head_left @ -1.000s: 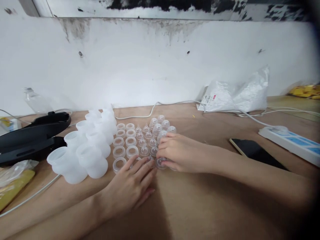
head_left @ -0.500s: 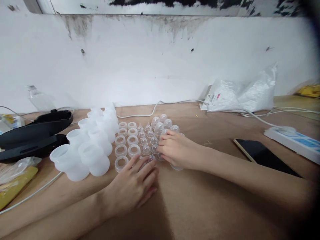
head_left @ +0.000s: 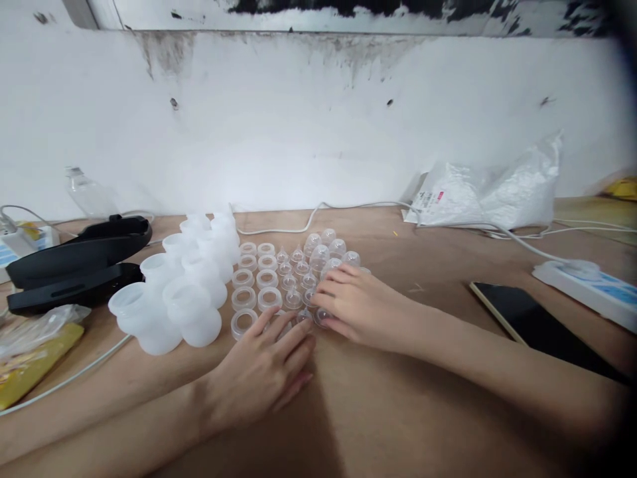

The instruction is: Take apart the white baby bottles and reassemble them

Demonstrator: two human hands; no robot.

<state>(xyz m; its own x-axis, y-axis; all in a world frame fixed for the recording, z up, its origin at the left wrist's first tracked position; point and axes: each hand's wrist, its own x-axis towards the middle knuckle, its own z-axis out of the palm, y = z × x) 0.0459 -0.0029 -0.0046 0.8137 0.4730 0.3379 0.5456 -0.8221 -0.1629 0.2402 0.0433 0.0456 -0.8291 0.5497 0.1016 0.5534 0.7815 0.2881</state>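
Note:
Rows of clear bottle teats (head_left: 292, 299) stand upright in the middle of the table. My left hand (head_left: 271, 372) rests at their near end, fingers stretched and apart, over the front teat and partly covering a ring beside it. White screw rings (head_left: 243, 297) form two columns to the left of the teats. My right hand (head_left: 365, 302) lies over the right side of the teats, fingers extended, its thumb close to a near teat (head_left: 321, 317). Clear dome caps (head_left: 319, 257) stand just beyond it; the hand hides some. Several frosted white bottles (head_left: 192, 305) stand on the left.
Black curved plastic pieces (head_left: 74, 262) and a yellow packet (head_left: 42, 355) lie at far left, near a clear bottle (head_left: 89, 192). On the right are a phone (head_left: 542, 328), a power strip (head_left: 592, 285) and a white plastic bag (head_left: 488, 192). A white cable (head_left: 279, 230) runs along the wall.
My right hand has shifted slightly toward me, and a near cap seen under its palm is now covered. My left hand stays put. The whole view has shifted a little.

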